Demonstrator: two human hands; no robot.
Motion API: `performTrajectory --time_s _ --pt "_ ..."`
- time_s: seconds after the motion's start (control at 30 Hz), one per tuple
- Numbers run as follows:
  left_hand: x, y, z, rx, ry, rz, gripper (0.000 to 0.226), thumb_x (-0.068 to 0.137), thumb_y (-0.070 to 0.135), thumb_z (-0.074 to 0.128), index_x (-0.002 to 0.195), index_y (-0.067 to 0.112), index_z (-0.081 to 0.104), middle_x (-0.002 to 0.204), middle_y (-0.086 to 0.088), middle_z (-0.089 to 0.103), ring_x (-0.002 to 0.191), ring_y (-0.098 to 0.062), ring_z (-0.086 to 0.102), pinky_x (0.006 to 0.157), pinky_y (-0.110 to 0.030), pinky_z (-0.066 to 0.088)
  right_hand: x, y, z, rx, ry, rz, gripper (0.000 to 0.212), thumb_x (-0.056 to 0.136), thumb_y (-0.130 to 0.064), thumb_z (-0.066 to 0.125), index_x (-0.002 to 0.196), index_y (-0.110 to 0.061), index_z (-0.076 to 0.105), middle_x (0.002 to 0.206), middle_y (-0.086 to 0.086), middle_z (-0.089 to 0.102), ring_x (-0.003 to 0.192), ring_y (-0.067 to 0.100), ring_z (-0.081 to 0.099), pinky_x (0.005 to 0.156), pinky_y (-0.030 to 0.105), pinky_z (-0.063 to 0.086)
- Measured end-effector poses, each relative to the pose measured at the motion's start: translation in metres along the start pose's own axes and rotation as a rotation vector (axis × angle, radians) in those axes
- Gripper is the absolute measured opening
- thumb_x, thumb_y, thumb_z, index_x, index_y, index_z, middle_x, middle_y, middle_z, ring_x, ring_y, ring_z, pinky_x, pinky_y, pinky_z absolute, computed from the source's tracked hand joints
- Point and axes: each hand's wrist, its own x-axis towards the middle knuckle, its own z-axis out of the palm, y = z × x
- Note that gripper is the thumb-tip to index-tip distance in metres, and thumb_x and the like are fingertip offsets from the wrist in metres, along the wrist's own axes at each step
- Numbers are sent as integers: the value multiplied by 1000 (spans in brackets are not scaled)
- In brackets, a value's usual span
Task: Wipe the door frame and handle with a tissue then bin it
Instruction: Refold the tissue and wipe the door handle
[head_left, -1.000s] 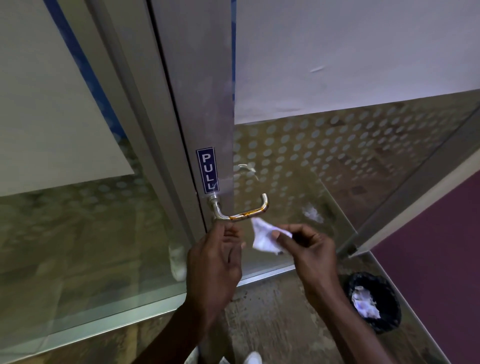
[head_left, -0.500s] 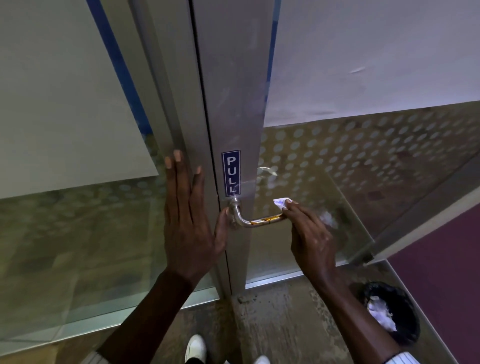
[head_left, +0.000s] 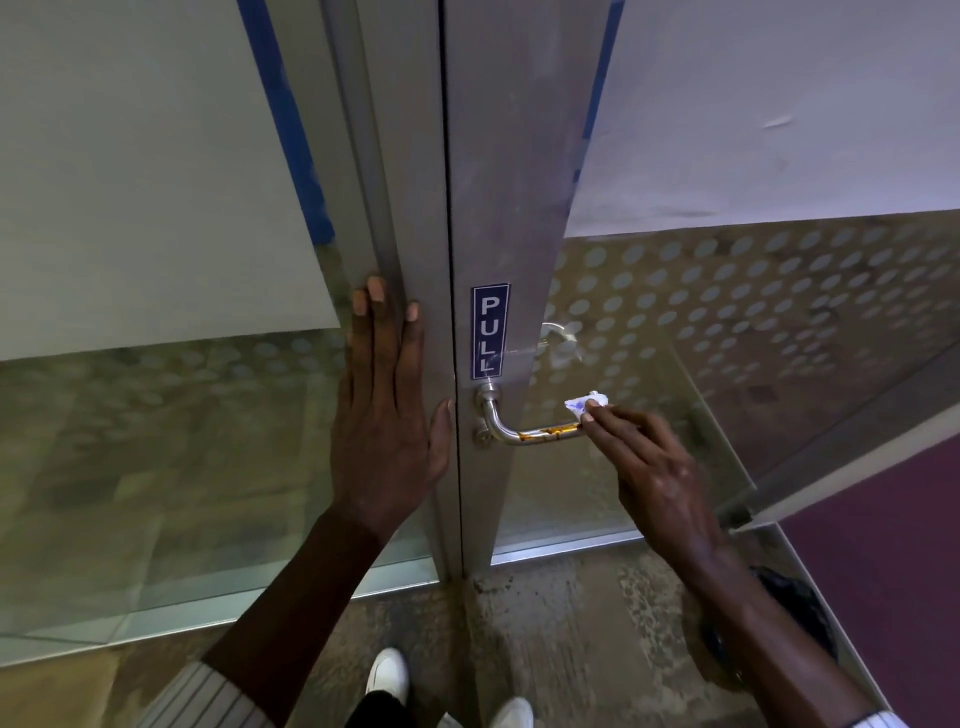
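Handle wipe under way, binning not yet done.
The right hand (head_left: 654, 467) pinched the tissue (head_left: 587, 402) against the handle (head_left: 524, 434) tip. The left hand (head_left: 387, 410) lay flat on the door frame (head_left: 405, 156), at 9 o'clock. Orange smears showed on the handle, and the bin (head_left: 802, 613) stood at 5 o'clock.

- Looks like an office or commercial building, at an interior doorway.
- Brushed aluminium door frame (head_left: 519, 182) around tall glass panels (head_left: 156, 467), a commercial fitting rather than a domestic one.
- Small blue rectangular sticker lettered "PULL" in white (head_left: 490, 331), fixed upright on the frame just above a curved steel lever handle (head_left: 524, 432).
- Frosted white privacy film (head_left: 779, 104) over the upper glass, with a band of pale frosted dots (head_left: 727, 291) below it.
- Dark purple carpet (head_left: 893, 571) to the right; speckled hard floor (head_left: 561, 623) underfoot.
- Round black waste bin (head_left: 810, 613) on the floor near the glass.
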Motion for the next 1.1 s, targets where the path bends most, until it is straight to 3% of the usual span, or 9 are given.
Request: performTrajectory --time_s 0.2,0.33,0.5,0.63,0.7,0.87,0.93,1.03,1.1 --pt "0 0 0 -5 -36 -9 107 96 32 75 175 9 6 183 -3 -27 174 -28 -13 136 -57 29 22 22 -4 -55 -30 -126 47 87 16 77 130 -3 77 133 6 77 108 33 74 73 44 67" --pt "-1 1 -2 19 -61 -26 105 96 33 75 175 7 9 183 -5 -27 174 -28 -14 136 -57 29 20 12 2 -51 -14 -143 41 88 8 82 126 -5 79 123 7 79 103 31 72 68 39 64" --pt "-1 3 -3 54 -74 -37 104 98 36 72 175 6 9 182 -10 -19 173 -27 -16 137 -57 28 31 -36 24 -1 43 -128 39 83 5 83 121 -5 79 111 7 79 97 28 68 67 38 62" --pt "-1 3 -4 70 -74 -38 103 99 37 71 175 7 7 182 -10 -18 173 -26 -17 136 -58 30 38 -63 32 -8 33 -108 33 89 -3 64 119 -7 78 104 4 76 98 24 61 62 37 60" --pt "0 2 -4 71 -74 -36 104 98 35 72 175 7 8 182 -11 -18 173 -27 -16 136 -58 29 35 -57 29 -40 29 -122 33 89 -2 64 120 -3 77 105 7 76 97 28 64 64 39 61" --pt "0 3 -2 63 -68 -47 106 96 33 76 175 5 10 182 -9 -22 172 -26 -19 135 -60 30 21 -4 3 -122 18 -111 46 75 11 85 120 0 80 112 10 79 94 32 71 60 34 62" --pt "0 4 -2 59 -66 -49 106 96 34 75 175 5 10 182 -7 -29 173 -26 -21 135 -59 30 20 10 -3 -109 -2 -130 48 78 13 85 123 -1 79 118 9 79 96 31 73 60 35 63" --pt "0 4 0 68 -68 -44 107 97 35 75 175 6 8 181 -6 -31 173 -27 -21 137 -58 27 23 2 5 -124 23 -154 41 79 11 83 119 -1 81 111 10 80 92 32 73 59 34 61" --pt "0 3 1 75 -65 -40 109 97 36 75 175 6 6 182 -8 -29 173 -28 -19 137 -57 26 27 -18 15 -127 51 -179 29 90 4 70 117 -1 81 105 10 79 90 32 72 60 34 60"
